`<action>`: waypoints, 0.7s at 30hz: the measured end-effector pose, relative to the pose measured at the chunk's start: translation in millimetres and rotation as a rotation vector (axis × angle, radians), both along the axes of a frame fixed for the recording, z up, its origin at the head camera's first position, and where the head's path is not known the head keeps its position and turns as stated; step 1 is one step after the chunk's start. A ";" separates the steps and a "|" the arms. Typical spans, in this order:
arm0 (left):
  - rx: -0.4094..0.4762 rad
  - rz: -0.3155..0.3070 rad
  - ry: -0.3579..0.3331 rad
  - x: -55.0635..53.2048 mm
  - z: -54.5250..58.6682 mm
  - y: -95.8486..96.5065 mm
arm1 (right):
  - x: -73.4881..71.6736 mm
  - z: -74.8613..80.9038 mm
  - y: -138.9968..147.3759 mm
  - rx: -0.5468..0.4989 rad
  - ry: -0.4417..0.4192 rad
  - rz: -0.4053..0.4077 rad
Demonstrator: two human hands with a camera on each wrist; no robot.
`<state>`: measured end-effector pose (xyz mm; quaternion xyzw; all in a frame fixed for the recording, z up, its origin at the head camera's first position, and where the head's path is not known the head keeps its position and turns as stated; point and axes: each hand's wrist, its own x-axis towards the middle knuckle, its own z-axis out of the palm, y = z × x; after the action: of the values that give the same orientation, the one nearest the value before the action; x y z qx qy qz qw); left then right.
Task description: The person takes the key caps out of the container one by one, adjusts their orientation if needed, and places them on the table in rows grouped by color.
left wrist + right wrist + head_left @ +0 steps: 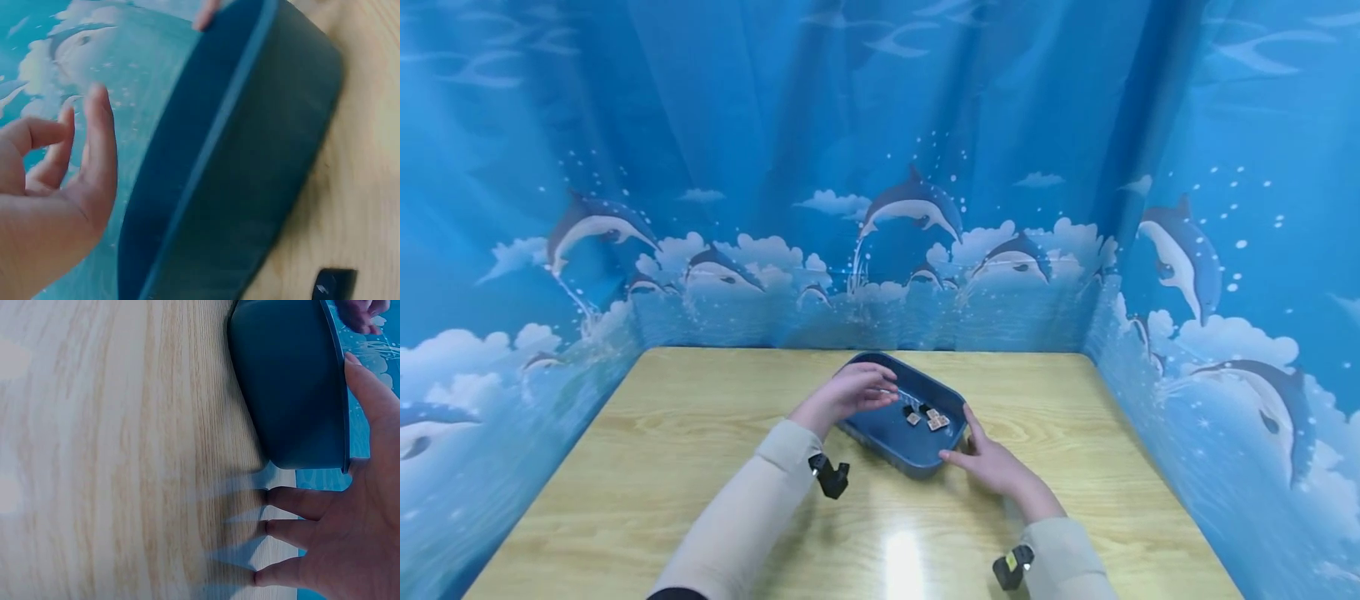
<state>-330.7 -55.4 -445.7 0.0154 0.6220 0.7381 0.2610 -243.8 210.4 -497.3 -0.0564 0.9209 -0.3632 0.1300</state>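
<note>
A dark blue rectangular tray (880, 437) with raised walls stands slanted on the table, its inside showing in the head view. Several small square pieces (937, 420), pale with a brown pattern, lie in its right half beside black bits (907, 410). Over the tray's left part hovers my left hand (857, 390), fingers loosely bent and nothing in them; the left wrist view shows them apart from the wall. My right hand (996, 467) is at the right end, thumb (369, 387) touching the rim. Its other fingers spread straight toward the table.
The light wood table (700, 433) reaches back to a blue curtain (737, 167) printed with dolphins and waves, which also closes off both sides. A black wrist device (830, 476) is strapped on the left sleeve, another (1012, 567) on the right.
</note>
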 end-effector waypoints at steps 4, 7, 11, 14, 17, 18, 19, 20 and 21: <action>-0.162 -0.032 0.082 3.2 -6.8 5.7 | -0.6 0.6 2.0 0.003 -0.001 0.003; -0.345 -0.143 0.190 6.4 -10.3 13.5 | -0.8 0.9 2.8 -0.001 0.000 0.006; -0.574 -0.310 0.318 12.0 -12.7 27.3 | -0.5 1.3 3.2 -0.001 0.006 0.004; -0.714 -0.426 0.362 17.3 -14.7 37.4 | -0.5 1.1 2.7 0.003 0.005 0.006; -0.837 -0.544 0.415 21.4 -18.1 47.0 | -0.9 -0.1 2.2 0.007 0.005 0.009; -0.869 -0.581 0.439 22.7 -19.4 50.1 | -0.9 -0.2 2.0 0.006 0.004 0.007; -0.902 -0.614 0.461 23.5 -20.7 53.2 | -1.0 -0.3 1.7 0.004 0.004 0.007; -0.930 -0.646 0.486 24.5 -21.9 56.1 | -1.1 -0.7 1.7 0.002 0.005 0.008; -0.954 -0.672 0.515 25.8 -22.7 59.0 | -1.1 -0.6 1.5 -0.002 0.005 0.009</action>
<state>-304.8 3.7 -468.4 0.2688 0.8862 0.2306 0.2987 -244.9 211.9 -497.9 -0.0616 0.9206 -0.3633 0.1292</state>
